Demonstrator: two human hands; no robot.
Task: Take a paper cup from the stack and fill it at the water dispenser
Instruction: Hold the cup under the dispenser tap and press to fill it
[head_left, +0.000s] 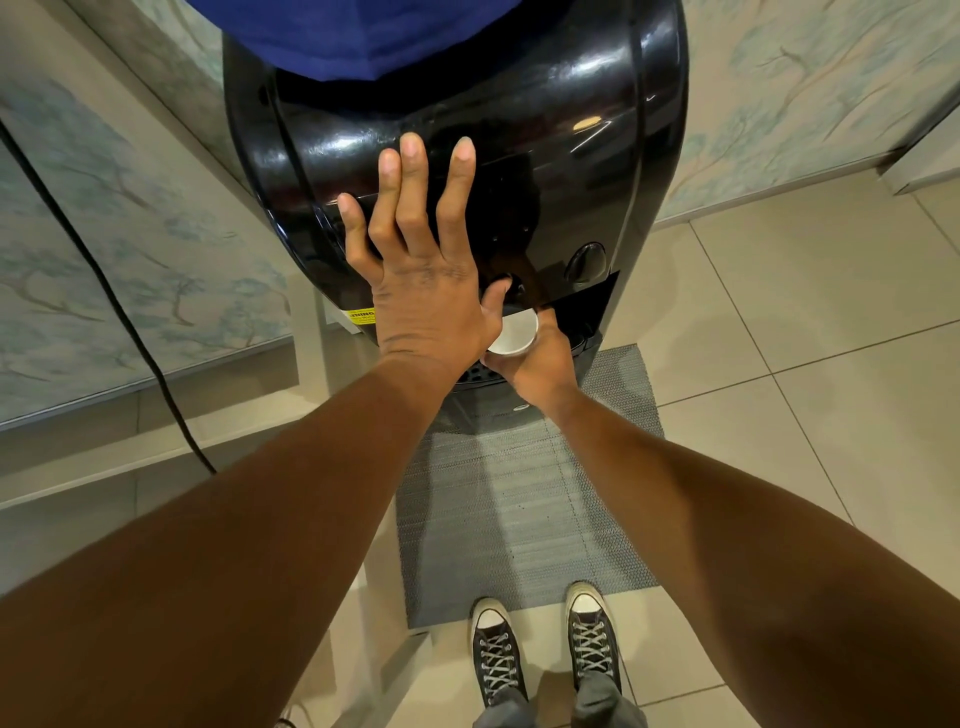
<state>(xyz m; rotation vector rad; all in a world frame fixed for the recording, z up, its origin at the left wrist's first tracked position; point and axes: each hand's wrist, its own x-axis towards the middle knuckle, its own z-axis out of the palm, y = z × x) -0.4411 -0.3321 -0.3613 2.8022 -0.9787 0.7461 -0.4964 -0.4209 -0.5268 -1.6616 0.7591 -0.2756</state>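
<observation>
Beige floor tiles (810, 322), a grey woven mat (519, 519), and pale tree-patterned wall panels (130, 270).

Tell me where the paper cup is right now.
The paper cup sits mid-frame in the right hand, under the black dispenser front, beside the left hand thumb.

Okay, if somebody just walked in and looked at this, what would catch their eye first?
Probably the left hand spread flat on the glossy black water dispenser, thumb at a button. Just below, the right hand holds a white paper cup under the spout area.
</observation>
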